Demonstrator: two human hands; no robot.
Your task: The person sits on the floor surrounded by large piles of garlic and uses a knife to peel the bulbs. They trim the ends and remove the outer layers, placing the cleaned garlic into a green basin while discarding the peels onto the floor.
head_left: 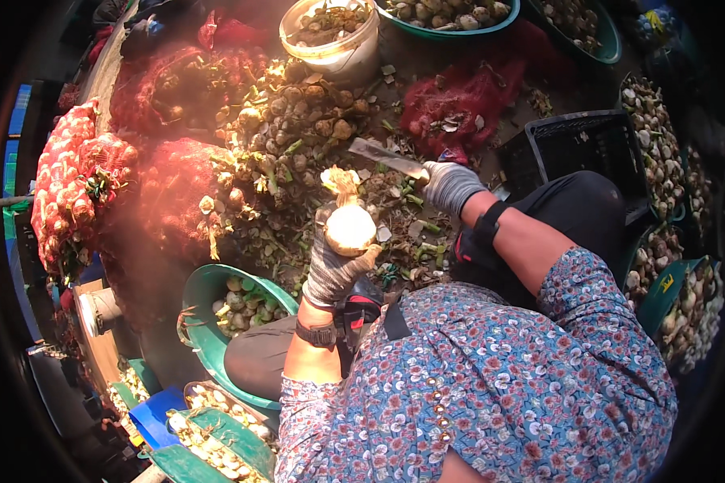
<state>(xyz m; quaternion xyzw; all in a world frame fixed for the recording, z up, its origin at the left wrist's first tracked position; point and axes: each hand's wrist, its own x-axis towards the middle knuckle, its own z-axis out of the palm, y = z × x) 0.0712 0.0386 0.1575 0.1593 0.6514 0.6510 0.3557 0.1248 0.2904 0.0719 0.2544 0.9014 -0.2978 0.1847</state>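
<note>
My left hand (330, 266), gloved, grips an onion (350, 228) from below, held up over the pile of onions (298, 121); my fingers hide its underside. My right hand (451, 187), also gloved, is clenched on a knife (388, 156), and the glove covers the handle entirely. The blade points left, near the onion's dry top but apart from it. The green basin (205, 322) by my knee is half hidden by my arm.
</note>
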